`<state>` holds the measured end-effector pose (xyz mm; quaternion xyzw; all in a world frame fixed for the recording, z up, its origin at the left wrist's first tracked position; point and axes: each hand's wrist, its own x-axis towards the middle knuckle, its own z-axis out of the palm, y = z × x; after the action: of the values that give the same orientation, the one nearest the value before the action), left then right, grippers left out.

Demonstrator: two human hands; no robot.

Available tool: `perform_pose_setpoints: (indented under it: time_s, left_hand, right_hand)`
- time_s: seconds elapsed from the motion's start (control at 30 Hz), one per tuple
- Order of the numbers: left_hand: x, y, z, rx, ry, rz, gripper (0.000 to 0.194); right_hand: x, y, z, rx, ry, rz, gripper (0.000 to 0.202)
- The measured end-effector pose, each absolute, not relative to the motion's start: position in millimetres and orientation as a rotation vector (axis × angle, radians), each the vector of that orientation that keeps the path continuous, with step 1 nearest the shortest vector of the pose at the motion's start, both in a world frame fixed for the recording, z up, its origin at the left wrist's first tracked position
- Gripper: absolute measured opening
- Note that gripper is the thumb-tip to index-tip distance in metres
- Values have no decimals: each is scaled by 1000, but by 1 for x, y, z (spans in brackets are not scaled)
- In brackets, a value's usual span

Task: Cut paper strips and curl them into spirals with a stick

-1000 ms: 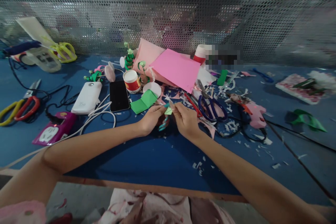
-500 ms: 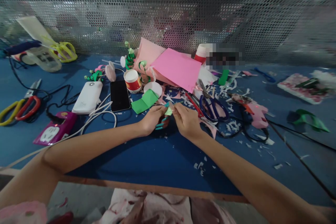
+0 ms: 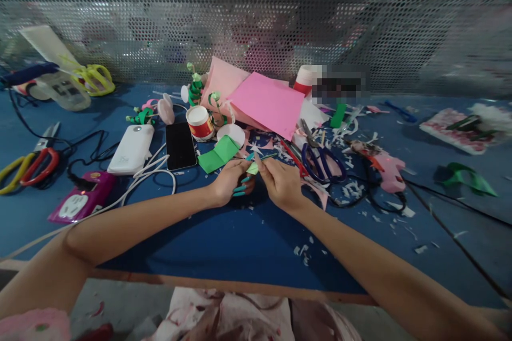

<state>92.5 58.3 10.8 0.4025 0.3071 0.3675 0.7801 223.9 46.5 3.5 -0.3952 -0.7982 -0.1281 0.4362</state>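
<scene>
Blue tabletop (image 3: 248,240), both hands (image 3: 256,181) pinching a small pale-green piece (image 3: 253,168), its shape mostly hidden by fingers.

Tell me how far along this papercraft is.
Looks done: curled green pieces standing behind the jar. In hand: a small pale-green piece, pinched between left hand and right hand, apparently unfinished. Apparently left: the large pink sheet and creased green paper, both lying aside.

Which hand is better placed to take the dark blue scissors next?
Probably the right hand: it is nearer to the dark blue scissors, while the left hand lies beyond the light green paper.
</scene>
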Motion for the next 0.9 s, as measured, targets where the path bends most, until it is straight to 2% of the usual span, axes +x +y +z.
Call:
perform_pose_setpoints:
  time_s: [0.27, 0.5, 0.9]
  left_hand:
    - [93, 59, 7, 952, 686, 826, 38]
    - [88, 54, 3, 1345, 794, 1111, 28]
    - [85, 52, 4, 1593, 951, 1168, 19]
  right_hand:
    - [223, 45, 5, -1003, -1956, -259, 29]
    - [222, 40, 7, -1145, -1798, 60, 31]
    - [215, 35, 7, -1159, -1699, 409, 31]
